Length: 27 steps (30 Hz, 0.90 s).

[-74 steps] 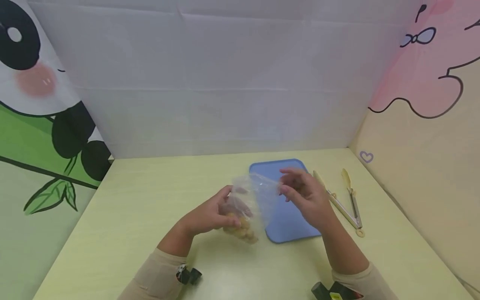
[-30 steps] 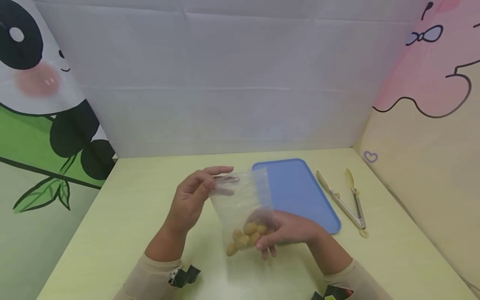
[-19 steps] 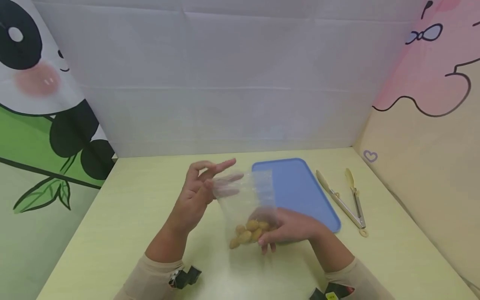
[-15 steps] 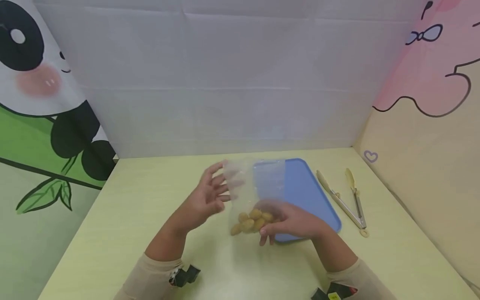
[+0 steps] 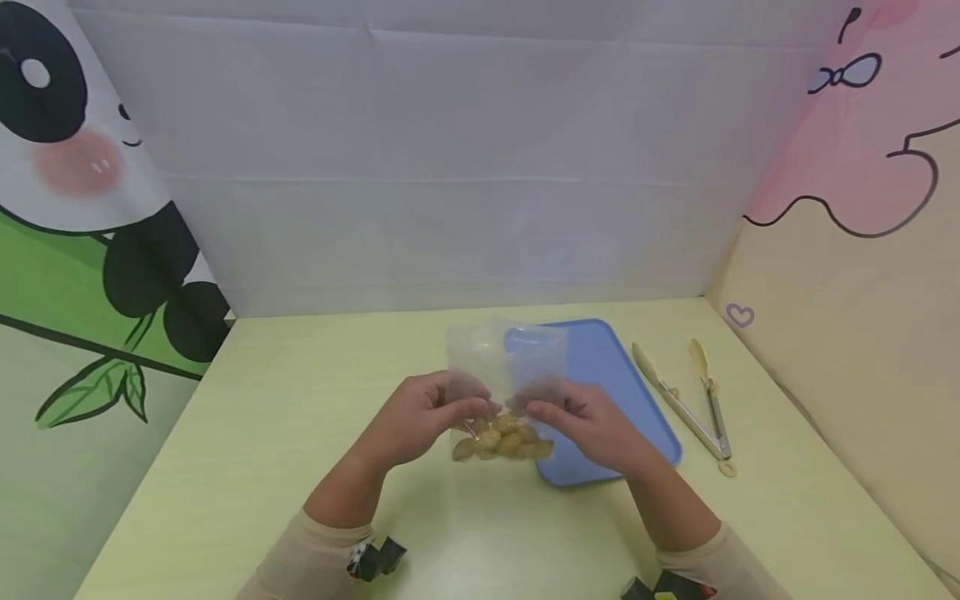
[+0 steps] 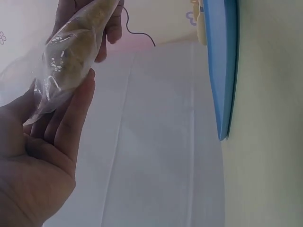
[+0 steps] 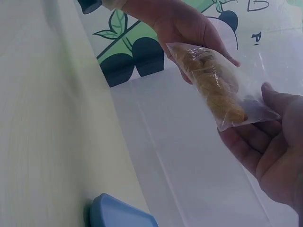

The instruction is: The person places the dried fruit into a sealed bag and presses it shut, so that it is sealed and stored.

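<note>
Between my hands a clear plastic bag (image 5: 480, 350) hangs upright above the table, its upper part flat. Several roundish yellow-brown pieces (image 5: 507, 437) lie along its bottom; their exact kind is unclear. My left hand (image 5: 408, 421) pinches the bag's left side, thumb in front and fingers behind. On the opposite side my right hand (image 5: 600, 425) holds it the same way. The right wrist view shows the bag (image 7: 213, 85) from the side, with the right hand (image 7: 284, 146) and left hand (image 7: 184, 28) at its two edges. In the left wrist view the bag (image 6: 71, 52) is partly cut off.
A blue tray (image 5: 615, 392) lies on the table (image 5: 300, 400) behind and right of the bag, partly covered by the right hand. Metal tongs (image 5: 690, 417) with pale yellow tips rest spread right of it. A white sheet (image 5: 480, 167) stands at the back.
My left hand has let go of the bag's upper left corner and taken hold lower on its left side. The right hand keeps its grip on the right side. The bag has risen slightly.
</note>
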Each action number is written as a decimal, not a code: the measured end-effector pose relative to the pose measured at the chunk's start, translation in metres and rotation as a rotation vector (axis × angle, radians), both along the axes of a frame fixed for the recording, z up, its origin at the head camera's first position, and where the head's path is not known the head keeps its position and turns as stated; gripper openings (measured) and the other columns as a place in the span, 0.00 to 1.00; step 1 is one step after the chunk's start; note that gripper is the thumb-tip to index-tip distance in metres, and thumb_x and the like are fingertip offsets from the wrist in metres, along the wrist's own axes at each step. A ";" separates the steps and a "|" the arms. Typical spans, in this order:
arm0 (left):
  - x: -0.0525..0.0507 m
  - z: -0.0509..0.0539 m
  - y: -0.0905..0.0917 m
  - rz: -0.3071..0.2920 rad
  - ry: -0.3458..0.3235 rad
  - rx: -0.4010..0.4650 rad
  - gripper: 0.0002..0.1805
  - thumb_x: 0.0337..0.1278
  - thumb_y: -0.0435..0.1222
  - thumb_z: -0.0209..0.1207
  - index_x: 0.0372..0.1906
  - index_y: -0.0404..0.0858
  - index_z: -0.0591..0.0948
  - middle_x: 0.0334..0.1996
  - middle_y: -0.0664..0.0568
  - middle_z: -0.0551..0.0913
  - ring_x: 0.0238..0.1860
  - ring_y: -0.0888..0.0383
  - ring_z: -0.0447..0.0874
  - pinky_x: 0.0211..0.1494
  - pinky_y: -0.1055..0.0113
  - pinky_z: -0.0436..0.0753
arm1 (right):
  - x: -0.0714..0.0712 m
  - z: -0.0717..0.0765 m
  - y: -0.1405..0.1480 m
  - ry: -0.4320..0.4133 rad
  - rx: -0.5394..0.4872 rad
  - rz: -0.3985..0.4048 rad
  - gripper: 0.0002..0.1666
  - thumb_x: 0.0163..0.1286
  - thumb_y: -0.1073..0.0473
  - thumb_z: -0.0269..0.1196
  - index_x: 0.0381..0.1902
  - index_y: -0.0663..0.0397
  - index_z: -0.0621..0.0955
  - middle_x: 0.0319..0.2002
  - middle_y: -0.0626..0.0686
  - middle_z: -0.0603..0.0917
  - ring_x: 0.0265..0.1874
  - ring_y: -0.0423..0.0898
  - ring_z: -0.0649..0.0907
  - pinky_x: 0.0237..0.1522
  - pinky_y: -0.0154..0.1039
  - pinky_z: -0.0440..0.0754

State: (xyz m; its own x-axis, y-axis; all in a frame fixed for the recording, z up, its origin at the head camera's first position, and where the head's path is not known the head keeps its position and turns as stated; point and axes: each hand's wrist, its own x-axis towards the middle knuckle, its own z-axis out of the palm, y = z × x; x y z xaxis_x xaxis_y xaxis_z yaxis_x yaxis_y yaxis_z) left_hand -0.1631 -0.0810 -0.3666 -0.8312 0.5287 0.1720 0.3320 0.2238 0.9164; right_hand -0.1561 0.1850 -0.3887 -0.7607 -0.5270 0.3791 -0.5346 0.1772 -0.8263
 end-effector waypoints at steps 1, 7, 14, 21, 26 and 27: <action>0.000 0.000 0.000 0.004 -0.002 -0.008 0.11 0.68 0.45 0.58 0.46 0.44 0.83 0.42 0.53 0.88 0.43 0.57 0.88 0.46 0.61 0.84 | 0.000 0.000 0.000 0.022 -0.016 -0.033 0.13 0.75 0.64 0.54 0.52 0.55 0.82 0.48 0.55 0.87 0.47 0.42 0.85 0.49 0.41 0.82; -0.002 0.000 -0.002 -0.012 -0.020 -0.001 0.15 0.73 0.46 0.51 0.48 0.43 0.83 0.44 0.51 0.88 0.44 0.55 0.88 0.46 0.61 0.84 | 0.001 0.002 0.002 -0.002 -0.072 -0.108 0.13 0.76 0.64 0.53 0.46 0.61 0.84 0.42 0.58 0.88 0.41 0.37 0.85 0.44 0.37 0.82; 0.001 -0.003 0.003 -0.084 0.062 0.112 0.12 0.73 0.37 0.51 0.48 0.41 0.84 0.44 0.48 0.88 0.46 0.52 0.87 0.51 0.57 0.83 | 0.001 0.002 0.002 -0.081 -0.152 0.034 0.11 0.74 0.67 0.55 0.50 0.64 0.80 0.41 0.61 0.87 0.39 0.46 0.88 0.42 0.44 0.85; 0.003 -0.004 0.003 -0.072 0.161 0.010 0.12 0.69 0.37 0.56 0.52 0.44 0.84 0.45 0.54 0.88 0.43 0.60 0.85 0.49 0.65 0.81 | 0.006 0.005 -0.001 0.042 -0.153 -0.016 0.09 0.72 0.70 0.56 0.45 0.64 0.82 0.39 0.61 0.88 0.37 0.47 0.88 0.39 0.43 0.85; 0.005 -0.002 0.003 -0.082 0.184 -0.003 0.15 0.64 0.36 0.61 0.55 0.45 0.82 0.40 0.53 0.87 0.32 0.63 0.78 0.36 0.67 0.79 | 0.009 0.010 -0.001 0.027 -0.137 -0.030 0.07 0.69 0.69 0.60 0.42 0.56 0.83 0.40 0.58 0.88 0.35 0.50 0.87 0.36 0.42 0.85; 0.006 -0.001 0.004 -0.079 0.186 -0.007 0.15 0.63 0.37 0.62 0.55 0.46 0.82 0.39 0.53 0.88 0.31 0.63 0.78 0.35 0.67 0.78 | 0.009 0.011 -0.001 0.035 -0.124 -0.039 0.08 0.68 0.69 0.61 0.42 0.54 0.83 0.41 0.56 0.88 0.34 0.50 0.87 0.34 0.41 0.84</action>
